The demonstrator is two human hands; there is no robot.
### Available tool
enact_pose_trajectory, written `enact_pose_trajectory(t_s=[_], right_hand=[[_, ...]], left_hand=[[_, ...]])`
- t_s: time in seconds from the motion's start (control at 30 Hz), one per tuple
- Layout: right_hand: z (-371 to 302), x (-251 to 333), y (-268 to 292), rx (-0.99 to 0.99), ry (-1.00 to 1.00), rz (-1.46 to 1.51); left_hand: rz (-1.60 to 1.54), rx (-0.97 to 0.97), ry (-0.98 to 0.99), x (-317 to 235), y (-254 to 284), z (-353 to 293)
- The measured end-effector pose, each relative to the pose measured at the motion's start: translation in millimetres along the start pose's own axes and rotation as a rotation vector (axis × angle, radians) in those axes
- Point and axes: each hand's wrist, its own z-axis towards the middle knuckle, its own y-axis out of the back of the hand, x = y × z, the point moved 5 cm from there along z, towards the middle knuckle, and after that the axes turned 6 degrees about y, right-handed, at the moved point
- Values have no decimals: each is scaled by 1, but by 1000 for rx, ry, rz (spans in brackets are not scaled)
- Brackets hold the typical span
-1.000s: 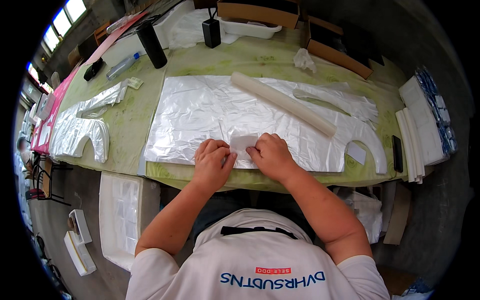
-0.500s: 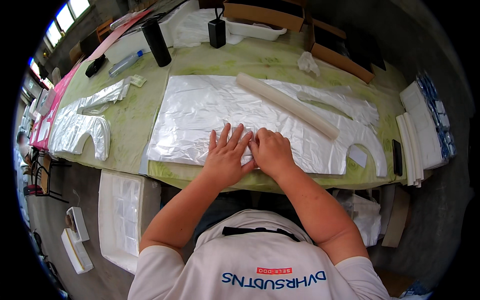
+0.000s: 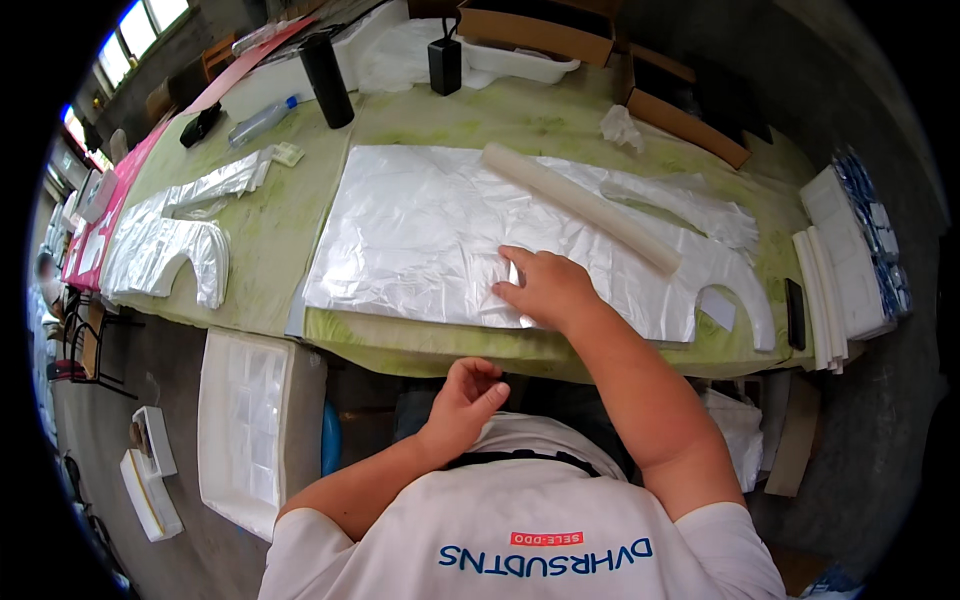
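While the right hand (image 3: pixel 540 290) lies flat, fingers spread and grasping nothing, on the clear plastic sheet (image 3: pixel 420 240) spread across the green table (image 3: pixel 270 240), the left hand (image 3: pixel 465 395) hangs loosely curled and empty below the near edge. A white roll (image 3: pixel 580 205) lies on the sheet's far right.

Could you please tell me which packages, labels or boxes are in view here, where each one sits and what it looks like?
Brown cardboard box: far table edge, centre, long and open.
Second cardboard box: far right, brown, shallow.
White label: on the clear plastic sheet, right of the right hand, small rectangle.
Stacked white packets: right table end, flat, some blue-printed.
White foam tray: left, below the table edge.
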Motion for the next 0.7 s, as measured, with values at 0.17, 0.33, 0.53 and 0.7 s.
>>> enact_pose_trajectory(t_s=[0.17, 0.33, 0.53, 0.7], right_hand=[[-64, 19, -21, -33, 168, -8], [-112, 13, -57, -261, 180, 471], [-116, 15, -87, -202, 108, 753], [-110, 1, -108, -310, 65, 933]], left_hand=[[-696, 131, 358, 24, -5, 13], [-648, 41, 328, 27, -10, 15], [-671, 39, 299, 34, 0, -5], [-506, -243, -110, 23, 27, -22]])
